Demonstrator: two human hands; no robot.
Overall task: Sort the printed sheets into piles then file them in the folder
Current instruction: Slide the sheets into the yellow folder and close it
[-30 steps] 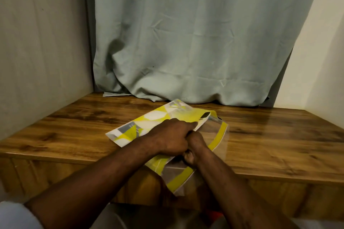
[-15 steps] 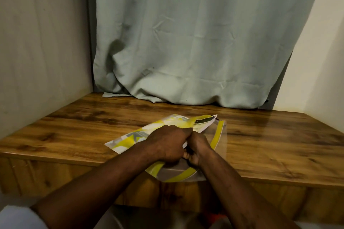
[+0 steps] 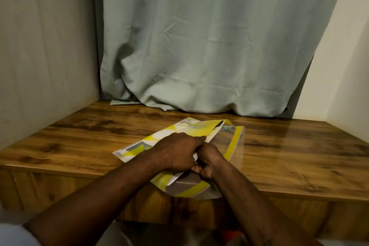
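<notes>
Left hand [image 3: 177,152] grips the printed sheets [image 3: 159,140], half inside the folder [image 3: 235,143]; right hand [image 3: 207,164] clamps the folder's clear cover. The folder overhangs the worktop [image 3: 299,156]. Hold the cover lifted; feed sheets squarely.

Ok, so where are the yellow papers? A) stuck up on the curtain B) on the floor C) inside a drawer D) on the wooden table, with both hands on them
D: the yellow papers lie on the wooden table, and the left hand and right hand both hold them near its front edge.
</notes>
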